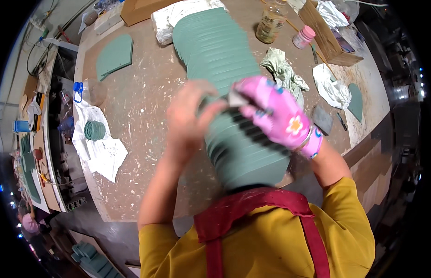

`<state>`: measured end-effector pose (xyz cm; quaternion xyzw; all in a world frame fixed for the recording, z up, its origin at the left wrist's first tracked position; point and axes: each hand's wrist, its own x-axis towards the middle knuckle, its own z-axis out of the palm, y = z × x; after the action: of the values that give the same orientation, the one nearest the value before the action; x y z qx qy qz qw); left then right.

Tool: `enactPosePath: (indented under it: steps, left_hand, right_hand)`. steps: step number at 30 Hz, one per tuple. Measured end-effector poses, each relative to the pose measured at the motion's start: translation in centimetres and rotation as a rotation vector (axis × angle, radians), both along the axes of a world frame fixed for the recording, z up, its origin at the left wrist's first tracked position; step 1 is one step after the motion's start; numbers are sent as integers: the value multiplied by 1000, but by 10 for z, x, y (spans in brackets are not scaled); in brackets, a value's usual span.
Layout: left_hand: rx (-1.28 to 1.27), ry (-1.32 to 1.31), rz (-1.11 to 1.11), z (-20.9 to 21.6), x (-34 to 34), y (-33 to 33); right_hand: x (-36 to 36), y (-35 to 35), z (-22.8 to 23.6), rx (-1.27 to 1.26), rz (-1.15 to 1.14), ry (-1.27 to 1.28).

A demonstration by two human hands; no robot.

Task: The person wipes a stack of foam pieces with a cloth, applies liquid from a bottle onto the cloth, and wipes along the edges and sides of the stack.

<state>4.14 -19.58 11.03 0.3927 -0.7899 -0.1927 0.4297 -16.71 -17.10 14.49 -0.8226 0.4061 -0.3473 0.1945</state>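
A long green form (217, 51), crossed by many ridges, lies down the middle of the table and reaches to my body. My bare left hand (192, 109) is over its left side, its curled fingers smeared by motion. In a pink floral glove, my right hand (271, 111) is closed above the form's right side. A small pale grey thing (236, 98) shows at its fingertips, too blurred to name. The hands nearly meet over the ridges. The far end of the form rests against a white wrapped block (163, 28).
The brown worktable (146, 116) has pale specks. To the left lie a flat green piece (116, 55), a plastic bottle (92, 91) and a white cloth (102, 155). On the right are a jar (271, 21), a pink-capped bottle (304, 37), crumpled cloths (282, 67) and a grey block (323, 119).
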Motion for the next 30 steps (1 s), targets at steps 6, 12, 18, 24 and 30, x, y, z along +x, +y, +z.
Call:
enactPosePath:
  steps: [6,12,18,24,30]
  left_hand:
    - [443,114,196,-58,-7,-34]
    - [421,139,112,-79,-14,-37]
    - [388,159,137,-80,-16,-36]
    - [412,166,166,-77,-19,-33]
    - [384,174,152,-79,-19,-33]
  right_hand:
    - [-27,-66,-20,204,-207,-43]
    - [-22,-91,-37,29,15,125]
    - [10,-92,-32,-79,76,216]
    - [0,-92,-30,-74,31,364]
    - [8,-92,-30,-43,4,394]
